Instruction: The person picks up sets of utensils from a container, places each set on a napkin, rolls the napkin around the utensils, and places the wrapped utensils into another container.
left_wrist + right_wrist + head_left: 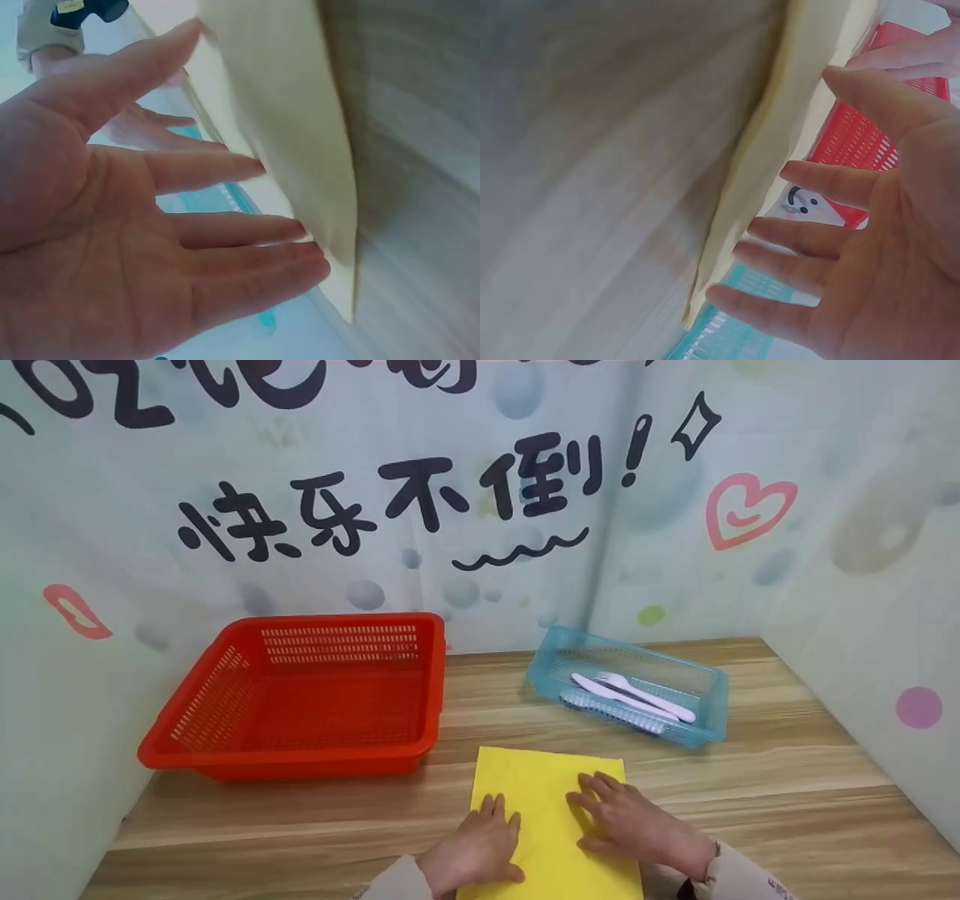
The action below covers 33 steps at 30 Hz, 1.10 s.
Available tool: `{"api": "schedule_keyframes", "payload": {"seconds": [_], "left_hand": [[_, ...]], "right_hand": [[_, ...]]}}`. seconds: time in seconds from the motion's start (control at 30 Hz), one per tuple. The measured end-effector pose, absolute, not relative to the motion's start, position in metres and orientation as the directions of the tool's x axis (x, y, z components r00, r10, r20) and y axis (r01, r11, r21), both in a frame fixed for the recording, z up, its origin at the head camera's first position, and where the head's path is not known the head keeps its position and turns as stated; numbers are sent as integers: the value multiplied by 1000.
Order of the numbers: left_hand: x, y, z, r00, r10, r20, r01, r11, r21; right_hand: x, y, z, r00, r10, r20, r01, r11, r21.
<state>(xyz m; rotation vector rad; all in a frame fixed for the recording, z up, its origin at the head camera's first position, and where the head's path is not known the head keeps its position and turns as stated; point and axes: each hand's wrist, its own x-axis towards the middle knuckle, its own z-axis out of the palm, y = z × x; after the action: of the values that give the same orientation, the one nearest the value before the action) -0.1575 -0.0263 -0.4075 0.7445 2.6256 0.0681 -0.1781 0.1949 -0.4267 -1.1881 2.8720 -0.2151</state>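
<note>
A yellow sheet [546,810], flat and soft-looking like a folded cloth, lies on the wooden table near its front. My left hand [480,840] rests on the sheet's left side, fingertips touching the surface. On the right side my right hand [630,821] presses with spread fingers. In the left wrist view the fingers [217,172] are straight, their tips against the sheet [300,135]. The right wrist view likewise shows extended fingers [802,247] meeting the sheet [769,150] along its edge, and the palm holds nothing.
A red plastic basket [431,697] stands at the back left. Toward the back right sits a blue basket [716,697] with a white plastic knife [611,692], a fork [652,699] and another pale utensil [615,712]. A printed curtain [480,585] hangs behind the table [300,817].
</note>
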Motion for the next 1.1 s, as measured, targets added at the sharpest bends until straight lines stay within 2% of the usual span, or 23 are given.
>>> {"api": "schedule_keyframes", "payload": {"seconds": [0.13,0.33,0.43,0.6,0.73,0.87,1.1], "left_hand": [[-163,-25,-407,-787,482,-386,461,874,153],[-163,-22,-407,-830,470,-300,482,875,35],[-164,-21,-406,-834,463,-300,480,877,17],[-173,-22,-404,-790,454,-412,424,890,167],[-183,-25,-403,-749,481,-455,390,876,285],[-190,-30,-404,-727,514,-455,400,856,327],[-196,-30,-403,-724,517,-457,400,854,333]], "right_hand": [[-178,196,-425,-722,-692,19,-688,714,-129],[-176,195,-424,-727,-686,24,-686,724,-79],[-176,194,-425,-725,-688,32,-689,724,-41],[-178,194,-425,-719,-691,79,-692,722,22],[-180,196,-423,-732,-675,89,-678,735,2],[-182,196,-420,-752,-657,56,-659,749,-66],[-184,197,-421,-738,-674,18,-668,728,-155]]}}
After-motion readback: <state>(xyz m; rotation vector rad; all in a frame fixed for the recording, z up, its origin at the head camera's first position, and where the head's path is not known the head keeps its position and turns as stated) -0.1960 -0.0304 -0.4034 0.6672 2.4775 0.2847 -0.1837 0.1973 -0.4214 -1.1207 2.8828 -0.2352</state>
